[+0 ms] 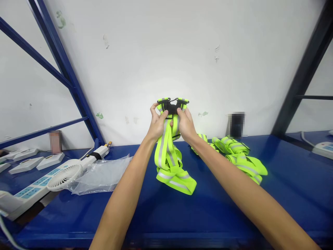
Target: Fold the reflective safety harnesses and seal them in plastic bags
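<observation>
Between my two hands is a black plastic side-release buckle (172, 108) on a neon yellow-green reflective strap (169, 152) with silver stripes. My left hand (157, 121) is closed on the buckle's left side and the webbing there. On the right side, my right hand (186, 122) grips it in the same way, thumb on the front. The buckle halves look joined, held up before the wall. Below them the strap hangs in loops, and its lower folds reach the blue table. Most fingers are hidden behind the webbing.
More reflective straps (239, 152) lie bunched at the right. A clear plastic bag (101, 175), a small white fan (65, 177) and a long power strip (33, 191) lie on the left of the blue table (166, 218). Blue frame posts (70, 76) rise at both sides.
</observation>
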`<state>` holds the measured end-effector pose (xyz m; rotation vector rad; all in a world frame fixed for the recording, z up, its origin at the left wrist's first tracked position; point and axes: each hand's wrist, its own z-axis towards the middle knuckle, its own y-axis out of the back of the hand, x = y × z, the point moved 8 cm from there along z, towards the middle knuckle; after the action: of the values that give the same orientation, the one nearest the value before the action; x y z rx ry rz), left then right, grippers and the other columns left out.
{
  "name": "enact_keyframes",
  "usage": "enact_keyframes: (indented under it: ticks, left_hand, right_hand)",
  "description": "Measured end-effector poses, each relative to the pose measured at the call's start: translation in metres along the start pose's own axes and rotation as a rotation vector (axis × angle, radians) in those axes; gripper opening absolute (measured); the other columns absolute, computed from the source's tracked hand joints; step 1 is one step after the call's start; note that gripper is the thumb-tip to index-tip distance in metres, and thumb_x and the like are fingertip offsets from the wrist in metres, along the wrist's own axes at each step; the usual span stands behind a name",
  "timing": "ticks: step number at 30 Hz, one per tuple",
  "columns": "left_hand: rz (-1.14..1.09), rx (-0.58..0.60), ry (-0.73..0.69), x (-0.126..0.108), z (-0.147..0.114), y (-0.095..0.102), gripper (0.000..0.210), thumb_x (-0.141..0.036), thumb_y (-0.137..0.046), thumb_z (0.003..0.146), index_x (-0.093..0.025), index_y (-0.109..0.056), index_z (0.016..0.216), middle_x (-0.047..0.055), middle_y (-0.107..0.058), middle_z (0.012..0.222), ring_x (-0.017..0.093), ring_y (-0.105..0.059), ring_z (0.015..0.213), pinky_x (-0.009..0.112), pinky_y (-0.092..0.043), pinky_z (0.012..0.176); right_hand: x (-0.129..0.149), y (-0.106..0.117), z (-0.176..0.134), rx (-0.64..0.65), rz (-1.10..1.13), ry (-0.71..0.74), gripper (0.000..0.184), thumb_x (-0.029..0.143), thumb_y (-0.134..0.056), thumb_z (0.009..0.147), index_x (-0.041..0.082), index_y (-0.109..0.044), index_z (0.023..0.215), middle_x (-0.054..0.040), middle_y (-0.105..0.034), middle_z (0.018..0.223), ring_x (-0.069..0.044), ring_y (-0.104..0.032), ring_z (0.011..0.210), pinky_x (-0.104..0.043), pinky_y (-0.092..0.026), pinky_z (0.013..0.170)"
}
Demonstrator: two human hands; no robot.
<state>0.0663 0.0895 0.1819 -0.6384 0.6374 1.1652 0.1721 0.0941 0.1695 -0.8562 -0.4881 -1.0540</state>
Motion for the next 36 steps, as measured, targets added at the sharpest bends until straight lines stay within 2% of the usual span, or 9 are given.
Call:
enact_keyframes:
  ticks: [7,10,14,18,22,25,27,31,36]
  left_hand:
    - [0.016,-0.065,0.031,0.005,0.0,0.002,0.061,-0.035,-0.064,0.088,-0.032,-0.023,0.133,-0.001,-0.066,0.09,0.009,-0.059,0.051,0.025,-0.049,0.057]
    - [-0.015,-0.047,0.034,0.004,-0.001,0.001,0.047,-0.034,-0.062,0.088,-0.027,-0.035,0.126,-0.001,-0.064,0.084,0.01,-0.058,0.051,0.026,-0.049,0.058]
    - [-0.014,0.056,0.043,0.002,-0.003,-0.002,0.034,-0.044,-0.062,0.088,-0.021,-0.047,0.109,-0.003,-0.058,0.068,0.011,-0.054,0.049,0.027,-0.05,0.057]
    - [0.066,0.017,0.013,-0.004,-0.004,0.006,0.037,-0.046,-0.066,0.086,-0.026,-0.046,0.11,-0.003,-0.06,0.074,0.011,-0.057,0.052,0.026,-0.051,0.059]
    - [0.128,-0.034,-0.021,-0.006,-0.004,0.013,0.033,-0.041,-0.062,0.089,-0.027,-0.047,0.115,0.001,-0.065,0.096,0.015,-0.067,0.082,0.027,-0.053,0.078]
    - [0.229,-0.137,-0.033,-0.008,-0.004,0.023,0.026,-0.036,-0.058,0.092,-0.026,-0.051,0.114,0.002,-0.064,0.116,0.018,-0.061,0.115,0.026,-0.047,0.094]
    - [0.258,-0.182,-0.023,-0.009,-0.004,0.025,0.024,-0.033,-0.057,0.093,-0.026,-0.049,0.115,0.002,-0.063,0.119,0.019,-0.057,0.121,0.026,-0.046,0.097]
    - [0.16,-0.208,0.016,-0.008,-0.005,0.023,0.033,-0.033,-0.057,0.094,-0.028,-0.037,0.12,0.0,-0.066,0.103,0.018,-0.067,0.1,0.029,-0.052,0.085]
    - [0.081,-0.111,0.002,-0.005,-0.002,0.013,0.04,-0.042,-0.064,0.09,-0.029,-0.036,0.115,-0.002,-0.066,0.088,0.015,-0.069,0.073,0.028,-0.054,0.069]
  right_hand:
    - [0.0,0.001,-0.003,-0.052,-0.07,-0.04,0.023,0.043,-0.051,0.092,0.027,-0.035,0.09,0.0061,-0.055,0.075,-0.009,-0.05,0.044,-0.025,-0.044,0.044]
    - [0.001,0.001,-0.002,-0.037,-0.089,-0.012,0.023,0.042,-0.053,0.092,0.026,-0.036,0.089,0.0055,-0.055,0.075,-0.008,-0.05,0.044,-0.025,-0.045,0.044]
    - [0.004,-0.006,0.001,0.149,-0.012,-0.049,0.028,0.044,-0.06,0.089,0.027,-0.039,0.095,0.0065,-0.054,0.069,-0.011,-0.053,0.044,-0.027,-0.048,0.046]
    - [0.009,-0.011,-0.001,0.304,0.019,-0.126,0.027,0.041,-0.06,0.09,0.028,-0.042,0.104,0.006,-0.055,0.065,-0.015,-0.057,0.048,-0.032,-0.052,0.049]
    - [0.016,-0.006,-0.003,0.196,-0.103,0.008,0.023,0.044,-0.056,0.093,0.027,-0.043,0.102,0.0002,-0.06,0.08,-0.019,-0.064,0.075,-0.035,-0.056,0.065]
    - [0.025,-0.002,-0.009,0.054,-0.291,0.24,0.026,0.049,-0.053,0.094,0.025,-0.045,0.097,-0.004,-0.06,0.099,-0.021,-0.059,0.104,-0.04,-0.051,0.093]
    - [0.024,-0.002,-0.011,0.026,-0.368,0.29,0.028,0.052,-0.049,0.095,0.025,-0.045,0.098,-0.005,-0.059,0.1,-0.022,-0.057,0.107,-0.042,-0.048,0.099]
    - [0.013,-0.004,-0.006,0.111,-0.356,0.188,0.032,0.056,-0.048,0.095,0.026,-0.042,0.103,-0.0036,-0.061,0.092,-0.023,-0.067,0.09,-0.04,-0.056,0.078]
    - [0.011,-0.006,-0.002,0.194,-0.244,0.082,0.037,0.06,-0.053,0.092,0.028,-0.04,0.107,-0.0024,-0.064,0.091,-0.021,-0.07,0.077,-0.032,-0.054,0.057]
